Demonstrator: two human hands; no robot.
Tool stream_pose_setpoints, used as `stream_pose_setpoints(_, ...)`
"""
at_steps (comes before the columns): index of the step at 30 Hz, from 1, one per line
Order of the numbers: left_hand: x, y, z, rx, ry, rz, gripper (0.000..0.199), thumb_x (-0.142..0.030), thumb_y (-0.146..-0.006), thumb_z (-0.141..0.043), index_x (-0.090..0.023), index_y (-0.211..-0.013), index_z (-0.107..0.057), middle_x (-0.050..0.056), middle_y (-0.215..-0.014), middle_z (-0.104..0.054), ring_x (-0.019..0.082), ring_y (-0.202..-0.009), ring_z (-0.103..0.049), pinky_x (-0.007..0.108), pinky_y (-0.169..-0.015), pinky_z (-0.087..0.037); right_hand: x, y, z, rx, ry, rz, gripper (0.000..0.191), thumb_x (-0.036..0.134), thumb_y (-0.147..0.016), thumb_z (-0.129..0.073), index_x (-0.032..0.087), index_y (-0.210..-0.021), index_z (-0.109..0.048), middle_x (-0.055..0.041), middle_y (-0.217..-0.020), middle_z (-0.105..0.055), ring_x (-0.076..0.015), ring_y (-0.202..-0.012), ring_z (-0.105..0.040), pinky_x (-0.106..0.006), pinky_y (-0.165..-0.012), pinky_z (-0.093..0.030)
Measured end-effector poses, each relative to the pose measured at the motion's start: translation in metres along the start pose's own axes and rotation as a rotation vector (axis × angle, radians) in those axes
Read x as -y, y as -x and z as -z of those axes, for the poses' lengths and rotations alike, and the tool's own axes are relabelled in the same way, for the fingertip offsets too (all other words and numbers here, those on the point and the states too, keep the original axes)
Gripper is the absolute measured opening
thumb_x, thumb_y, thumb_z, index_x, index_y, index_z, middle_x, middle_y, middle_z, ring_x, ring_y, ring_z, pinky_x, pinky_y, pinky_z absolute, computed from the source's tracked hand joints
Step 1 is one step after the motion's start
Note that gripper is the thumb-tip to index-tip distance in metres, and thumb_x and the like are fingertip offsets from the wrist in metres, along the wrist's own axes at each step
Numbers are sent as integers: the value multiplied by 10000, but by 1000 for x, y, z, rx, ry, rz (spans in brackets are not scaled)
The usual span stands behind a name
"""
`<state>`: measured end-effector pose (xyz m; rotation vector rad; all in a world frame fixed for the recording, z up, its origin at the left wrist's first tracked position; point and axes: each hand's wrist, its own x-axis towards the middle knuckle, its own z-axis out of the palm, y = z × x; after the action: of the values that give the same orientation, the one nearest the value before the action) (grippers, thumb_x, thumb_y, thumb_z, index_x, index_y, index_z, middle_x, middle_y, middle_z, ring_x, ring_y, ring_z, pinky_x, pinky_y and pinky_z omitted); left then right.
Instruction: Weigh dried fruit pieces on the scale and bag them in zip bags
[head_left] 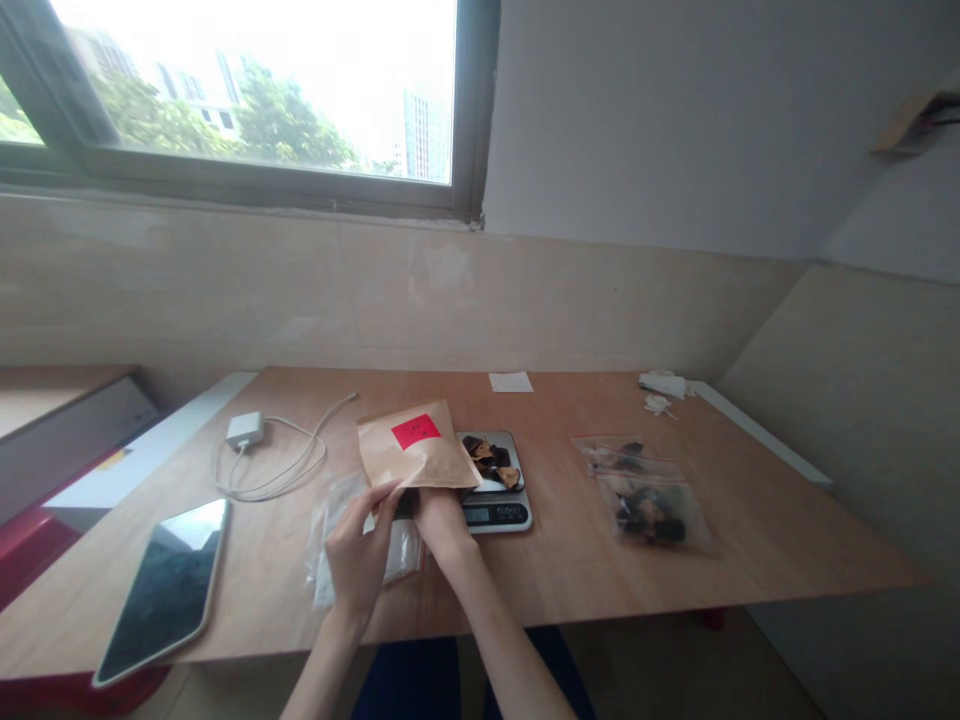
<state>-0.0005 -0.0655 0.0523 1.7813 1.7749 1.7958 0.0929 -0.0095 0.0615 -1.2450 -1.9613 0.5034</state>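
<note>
A brown paper bag (390, 465) with a red label (415, 431) is held up by my left hand (360, 535), whose thumb and fingers pinch its near edge. My right hand (439, 510) reaches into the bag's opening, so its fingers are hidden. Just right of the bag sits a white kitchen scale (517, 505) with a small display, partly covered by the bag. Dark, dried, curled pieces (491, 462) lie on its top. Under my left hand are clear plastic bags (326, 550).
At the right lie two zip bags with dark pieces (652, 515). On the left are a tablet (169, 585) and a white charger (245, 430) with its cable. White paper (511, 382) and a crumpled white item (664, 384) lie near the wall.
</note>
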Motion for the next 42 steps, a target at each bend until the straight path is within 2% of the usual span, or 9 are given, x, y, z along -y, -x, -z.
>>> stream_pose_setpoints(3, -1, -2, 1, 7, 3, 3, 189, -356, -797, -555, -210, -850, -662, 20, -849, -699, 157, -775, -643, 259, -712, -498, 7, 10, 9, -11, -3, 5, 328, 105, -831, -426, 145, -1115, -586, -127, -1149, -612, -248, -1092, -548, -374, -950, -410)
stream_pose_setpoints(8, 4, -3, -1, 12, 10, 40, 198, -364, -797, -546, -214, -848, -665, 22, -841, -694, 165, -787, -636, 276, -731, -502, 14, 28, 14, -41, 16, -105, 331, -25, -756, -370, 151, -765, -650, -118, -768, -670, -225, -739, -640, -305, -692, -493)
stream_pose_setpoints(13, 5, -6, -3, 9, 29, 74, 208, -378, -790, -555, -217, -863, -664, 20, -845, -691, 164, -795, -634, 277, -731, -503, 13, 41, 17, -191, -11, -108, 319, -51, -706, -335, 199, -729, -531, -50, -748, -596, -190, -722, -585, -286, -659, -475)
stream_pose_setpoints(18, -1, -10, -1, 4, -16, 75, 211, -391, -798, -541, -222, -834, -663, 8, -815, -696, 158, -755, -639, 260, -693, -493, 8, 52, 20, -257, -121, -106, 192, 61, -805, -364, 225, -746, -446, -9, -701, -554, -166, -637, -576, -269, -604, -480)
stream_pose_setpoints(22, -2, -13, 2, -1, -34, 81, 240, -419, -796, -529, -220, -816, -662, 3, -789, -698, 159, -739, -647, 254, -680, -494, 6, 64, 29, -362, -301, -71, 51, 190, -864, -422, 217, -901, -444, -50, -846, -619, -173, -788, -635, -286, -686, -522)
stream_pose_setpoints(26, -2, -18, 5, -30, -29, 102, 253, -437, -785, -537, -218, -812, -662, -1, -788, -700, 159, -735, -655, 240, -665, -501, -4, 76, 41, -454, -426, -83, 165, 244, -882, -443, 194, -1039, -441, -121, -1056, -628, -190, -998, -611, -331, -817, -520)
stream_pose_setpoints(29, -2, -23, 7, -60, -26, 136, 247, -431, -778, -547, -214, -799, -662, -6, -757, -695, 147, -710, -654, 224, -661, -507, -20, 78, 47, -517, -335, -105, 176, 267, -873, -467, 181, -1020, -511, -116, -1038, -644, -192, -962, -625, -327, -795, -530)
stream_pose_setpoints(35, -2, -26, 9, -65, -12, 163, 259, -446, -769, -554, -213, -805, -662, -9, -744, -691, 142, -690, -655, 220, -659, -514, -50, 61, 46, -446, -4, 13, 172, 172, -867, -426, 175, -943, -580, -94, -963, -642, -197, -941, -608, -350, -836, -501)
stream_pose_setpoints(42, -2, -23, 11, -45, -9, 168, 249, -442, -775, -550, -221, -806, -661, -12, -757, -695, 146, -719, -656, 220, -675, -514, -59, 47, 45, -268, 236, 69, 273, 69, -863, -358, 170, -967, -589, -87, -938, -557, -201, -878, -585, -327, -762, -506)
